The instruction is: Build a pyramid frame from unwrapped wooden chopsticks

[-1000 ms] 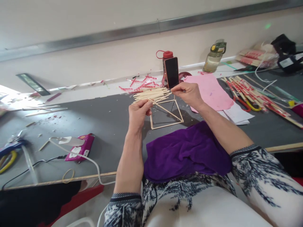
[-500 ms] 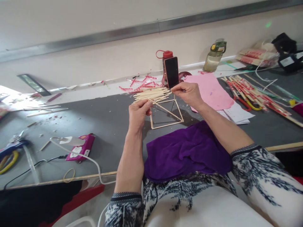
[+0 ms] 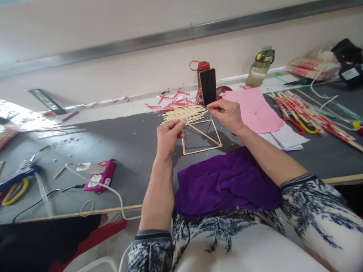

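A square frame of thin wooden sticks lies on the grey table. One more stick slants up from its near right corner to my left hand, whose thumb and finger pinch the upper end. My right hand is closed in a pinch at the top of an upright stick over the frame's far right corner. Behind the frame lies a pile of loose sticks. A purple cloth is bunched between my forearms.
A phone leans on a red-capped bottle. Pink paper, a green bottle and wrapped sticks are at the right. Pliers, a magenta pack and cables lie left.
The whole view has shifted slightly, so things appear a little further right. Both hands keep their pinches, and the sticks show no clear movement.
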Demonstrator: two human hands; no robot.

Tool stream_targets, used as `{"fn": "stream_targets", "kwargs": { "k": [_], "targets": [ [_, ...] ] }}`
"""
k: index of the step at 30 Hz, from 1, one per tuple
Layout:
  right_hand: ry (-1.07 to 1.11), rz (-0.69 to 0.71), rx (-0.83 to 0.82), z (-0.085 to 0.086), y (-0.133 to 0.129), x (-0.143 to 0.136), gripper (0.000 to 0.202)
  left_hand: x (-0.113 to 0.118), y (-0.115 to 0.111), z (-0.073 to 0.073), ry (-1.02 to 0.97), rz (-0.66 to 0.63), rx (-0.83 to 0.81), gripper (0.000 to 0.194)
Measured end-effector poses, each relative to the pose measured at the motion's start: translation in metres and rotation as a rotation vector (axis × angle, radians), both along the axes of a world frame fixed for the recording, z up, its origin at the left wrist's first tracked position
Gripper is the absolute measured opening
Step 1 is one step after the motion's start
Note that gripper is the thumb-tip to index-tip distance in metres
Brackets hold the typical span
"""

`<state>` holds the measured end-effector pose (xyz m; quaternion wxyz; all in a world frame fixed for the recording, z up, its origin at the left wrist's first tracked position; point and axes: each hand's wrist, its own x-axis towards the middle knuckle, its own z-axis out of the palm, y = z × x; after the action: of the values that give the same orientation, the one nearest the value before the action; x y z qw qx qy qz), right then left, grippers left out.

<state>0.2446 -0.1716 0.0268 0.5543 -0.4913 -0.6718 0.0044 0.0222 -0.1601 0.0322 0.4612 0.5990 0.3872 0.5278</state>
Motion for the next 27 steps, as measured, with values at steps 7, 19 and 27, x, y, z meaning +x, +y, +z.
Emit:
{"fn": "stream_targets", "kwargs": {
  "k": [7, 19, 27],
  "targets": [
    [0.017, 0.002, -0.004, -0.0006, -0.0001, -0.0007, 0.012, -0.0002, -0.0011, 0.0012, 0.004, -0.017, 0.014, 0.014],
    [0.238, 0.07, -0.084, -0.0055, 0.0032, -0.0018, 0.012, -0.0009, -0.0027, 0.0029, 0.036, -0.005, 0.002, 0.015],
    [0.185, 0.049, -0.077, -0.0055, 0.003, -0.0011, 0.011, -0.001, -0.0029, 0.0023, 0.022, -0.012, -0.001, 0.016]
  ]
}}
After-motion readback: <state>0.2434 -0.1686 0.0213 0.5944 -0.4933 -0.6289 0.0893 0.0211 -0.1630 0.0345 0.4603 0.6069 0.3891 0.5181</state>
